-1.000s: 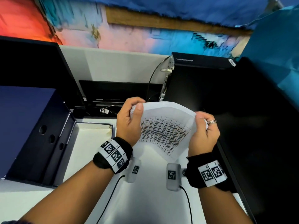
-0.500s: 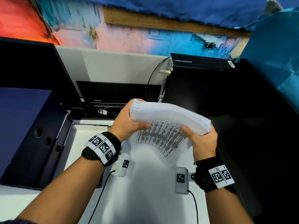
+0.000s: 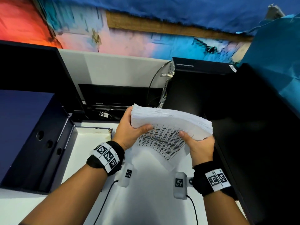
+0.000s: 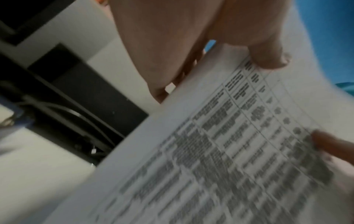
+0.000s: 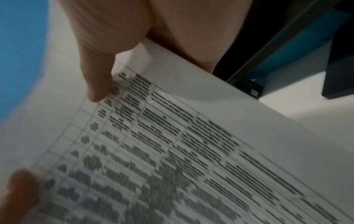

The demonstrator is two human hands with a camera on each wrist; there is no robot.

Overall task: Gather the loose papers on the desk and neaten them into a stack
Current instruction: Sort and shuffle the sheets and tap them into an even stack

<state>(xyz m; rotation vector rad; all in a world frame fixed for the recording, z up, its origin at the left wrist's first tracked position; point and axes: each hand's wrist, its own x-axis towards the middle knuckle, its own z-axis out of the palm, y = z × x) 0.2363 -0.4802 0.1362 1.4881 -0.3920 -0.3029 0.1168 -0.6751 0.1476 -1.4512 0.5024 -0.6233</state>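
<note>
A thick stack of white papers (image 3: 170,122) is held in the air above the white desk (image 3: 146,200), its top edge turned toward me. The front sheet carries a printed table (image 3: 162,142). My left hand (image 3: 129,132) grips the stack's left end, thumb on the printed face. My right hand (image 3: 199,145) grips the right end the same way. In the left wrist view the left thumb (image 4: 268,50) presses on the sheet (image 4: 220,151). The right wrist view shows the right thumb (image 5: 99,78) on the printed sheet (image 5: 172,151). Both wrist views are blurred.
A dark blue box (image 3: 24,135) stands on the desk at the left. A black computer tower (image 3: 194,88) and cables (image 3: 154,85) sit behind the papers. A black monitor (image 3: 259,135) fills the right side. A grey partition (image 3: 113,69) runs along the back.
The stack has tipped from its face toward me to its top edge toward me. Both hands shifted their hold: thumbs now lie on the printed face, and the stack rose slightly.
</note>
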